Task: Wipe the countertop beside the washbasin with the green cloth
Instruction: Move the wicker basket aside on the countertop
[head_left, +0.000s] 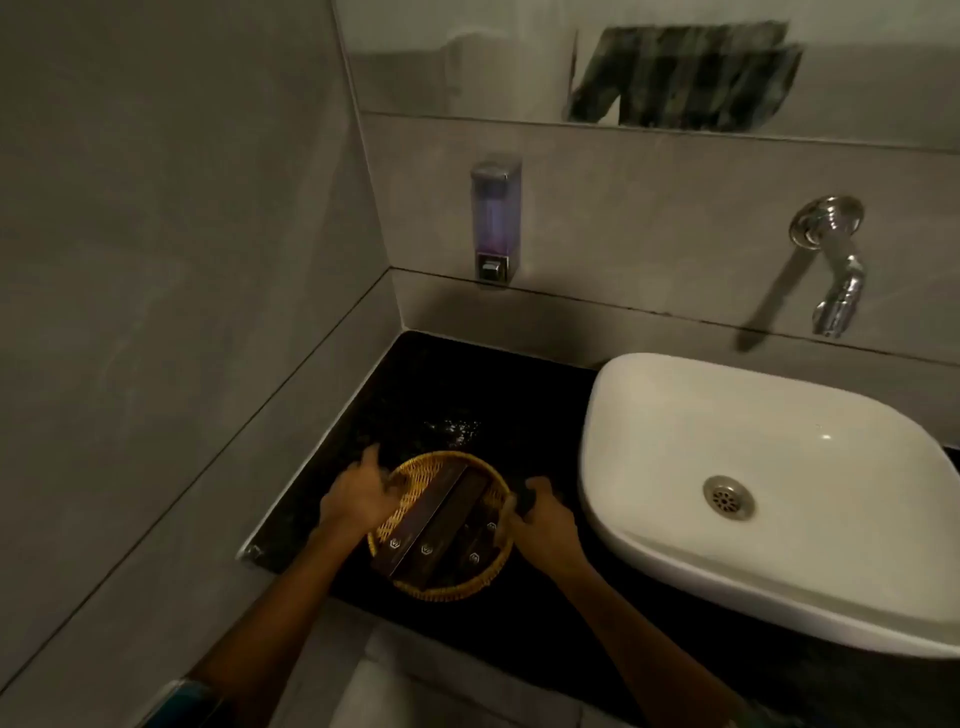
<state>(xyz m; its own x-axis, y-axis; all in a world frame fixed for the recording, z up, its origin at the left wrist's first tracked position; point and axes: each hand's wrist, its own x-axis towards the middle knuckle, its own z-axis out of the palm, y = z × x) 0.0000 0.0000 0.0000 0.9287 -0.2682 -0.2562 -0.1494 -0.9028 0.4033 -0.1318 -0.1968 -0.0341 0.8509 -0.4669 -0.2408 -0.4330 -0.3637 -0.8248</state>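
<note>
Both forearms reach in from lower frame: left hand (358, 493) and right hand (540, 519) clasp the wicker basket (441, 582) rim. Light, stiff; I lift by opposite edges. Green cloth unseen.

The washbasin (769, 467) is cut off by the right edge. The left hand (358, 493) is motion-blurred and covers part of the basket (441, 587) rim. The right hand (540, 525) covers the opposite rim; its grip cannot be determined. The dark boxes (436, 535) carry unreadable markings. The mirror (675, 62) reflection is smeared.
</note>
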